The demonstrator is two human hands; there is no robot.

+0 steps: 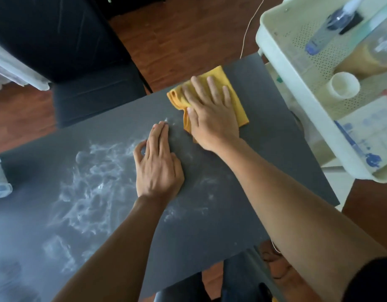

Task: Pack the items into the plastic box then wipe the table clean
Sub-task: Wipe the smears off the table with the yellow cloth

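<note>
Yellow folded cloth (218, 94) lies near the far right corner of the dark grey matte table (264, 131), pinned flat under the right hand (210, 114), whose fingers are spread wide across it. The left hand (157, 164) rests palm-down on the bare tabletop just beside it, fingers straight and together, holding nothing. White powdery smears (90, 184) streak the table's left half. To the right stands a pale perforated plastic box (281, 68) holding a clear spray bottle (332, 25) and a cream round cup (344, 87).

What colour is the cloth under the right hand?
Yellow-orange; the cloth shows clearly in the head view.
</note>
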